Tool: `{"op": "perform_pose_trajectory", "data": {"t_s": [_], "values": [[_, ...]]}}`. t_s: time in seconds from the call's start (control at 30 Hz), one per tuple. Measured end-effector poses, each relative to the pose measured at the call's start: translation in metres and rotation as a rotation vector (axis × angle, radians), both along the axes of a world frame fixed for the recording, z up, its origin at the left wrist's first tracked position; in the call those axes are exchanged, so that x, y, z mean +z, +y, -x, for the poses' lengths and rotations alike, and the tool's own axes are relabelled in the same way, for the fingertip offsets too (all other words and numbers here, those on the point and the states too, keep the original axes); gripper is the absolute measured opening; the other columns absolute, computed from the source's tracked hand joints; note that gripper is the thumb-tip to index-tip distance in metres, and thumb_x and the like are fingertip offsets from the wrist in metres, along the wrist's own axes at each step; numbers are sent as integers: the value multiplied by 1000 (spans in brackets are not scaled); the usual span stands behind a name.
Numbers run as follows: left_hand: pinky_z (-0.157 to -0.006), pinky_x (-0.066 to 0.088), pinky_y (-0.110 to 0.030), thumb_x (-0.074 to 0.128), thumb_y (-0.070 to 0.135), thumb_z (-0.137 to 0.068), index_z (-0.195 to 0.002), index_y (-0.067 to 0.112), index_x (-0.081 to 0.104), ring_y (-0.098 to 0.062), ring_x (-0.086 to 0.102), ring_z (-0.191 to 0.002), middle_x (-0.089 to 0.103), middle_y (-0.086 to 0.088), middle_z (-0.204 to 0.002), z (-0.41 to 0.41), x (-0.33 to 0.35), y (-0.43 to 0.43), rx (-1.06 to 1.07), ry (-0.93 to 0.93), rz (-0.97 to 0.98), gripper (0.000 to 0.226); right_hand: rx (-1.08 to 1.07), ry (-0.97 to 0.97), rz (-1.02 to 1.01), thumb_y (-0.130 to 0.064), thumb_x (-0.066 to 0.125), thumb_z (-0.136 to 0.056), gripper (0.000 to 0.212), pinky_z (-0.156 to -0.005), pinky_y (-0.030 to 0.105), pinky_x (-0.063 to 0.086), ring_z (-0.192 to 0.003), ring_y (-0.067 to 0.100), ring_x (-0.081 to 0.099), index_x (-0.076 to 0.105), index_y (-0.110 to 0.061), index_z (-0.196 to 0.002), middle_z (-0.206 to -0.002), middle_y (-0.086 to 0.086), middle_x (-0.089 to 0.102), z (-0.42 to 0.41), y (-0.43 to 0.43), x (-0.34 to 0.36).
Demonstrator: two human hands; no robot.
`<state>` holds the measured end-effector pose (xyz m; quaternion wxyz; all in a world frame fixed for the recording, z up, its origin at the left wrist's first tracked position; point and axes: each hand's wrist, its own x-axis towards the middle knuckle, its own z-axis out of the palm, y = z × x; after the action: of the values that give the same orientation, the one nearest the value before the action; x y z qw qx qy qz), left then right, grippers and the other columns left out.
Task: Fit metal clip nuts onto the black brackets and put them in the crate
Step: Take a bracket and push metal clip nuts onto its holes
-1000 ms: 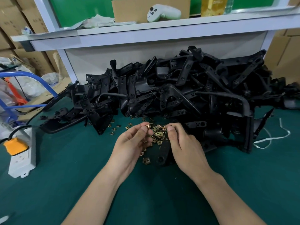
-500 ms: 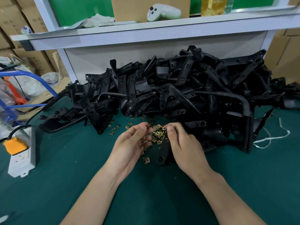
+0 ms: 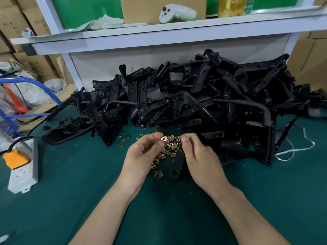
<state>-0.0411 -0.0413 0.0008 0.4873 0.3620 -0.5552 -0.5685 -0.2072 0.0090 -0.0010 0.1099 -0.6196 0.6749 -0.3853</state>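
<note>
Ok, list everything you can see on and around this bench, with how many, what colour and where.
mat: one, green, covers the bench
shelf: one, white, above the mat's back
black brackets: many, black, piled under the shelf
loose bracket: one, black, on the mat before the pile
clip nuts: many, brass, scattered before the pile
power strip: one, white, mat's left edge, orange plug in it
strap: one, white, right of the pile
controller: one, white, on the shelf
cardboard boxes: several, brown, far left
trolley frame: one, blue, left
crate: none in view
left hand: pinches a single nut
right hand: fingers curled at the nuts, grip hidden
</note>
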Motion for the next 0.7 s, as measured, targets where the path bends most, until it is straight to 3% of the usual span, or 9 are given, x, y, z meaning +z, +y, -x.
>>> {"op": "perform_pose_trajectory", "data": {"t_s": [0.13, 0.4, 0.7], "values": [[-77, 55, -22, 65, 33, -89, -102, 29, 79, -11, 67, -83, 76, -2, -97, 3, 1, 4, -70, -18, -72, 19, 7, -11, 0, -63, 9, -95, 56, -64, 39, 51, -58, 10, 59, 50, -35, -119, -58, -5, 60, 0, 1, 0], [-76, 55, -20, 65, 19, -98, -101, 30, 78, -11, 68, -81, 75, 1, -87, 5, 0, 8, -139, -132, -49, 18, 4, -26, 9, -56, 11, -100, 53, -60, 30, 40, -51, 6, 50, 55, -35, -121, -49, -11, 44, 2, -1, -2], [-77, 48, -8, 66, 14, -97, -99, 39, 76, -1, 69, -83, 76, 8, -85, 3, 6, 12, -109, -274, 107, 27, 20, -27, 0, -57, 10, -100, 54, -64, 34, 49, -56, 9, 56, 54, -35, -121, -53, -8, 51, 1, 0, -2]]}}
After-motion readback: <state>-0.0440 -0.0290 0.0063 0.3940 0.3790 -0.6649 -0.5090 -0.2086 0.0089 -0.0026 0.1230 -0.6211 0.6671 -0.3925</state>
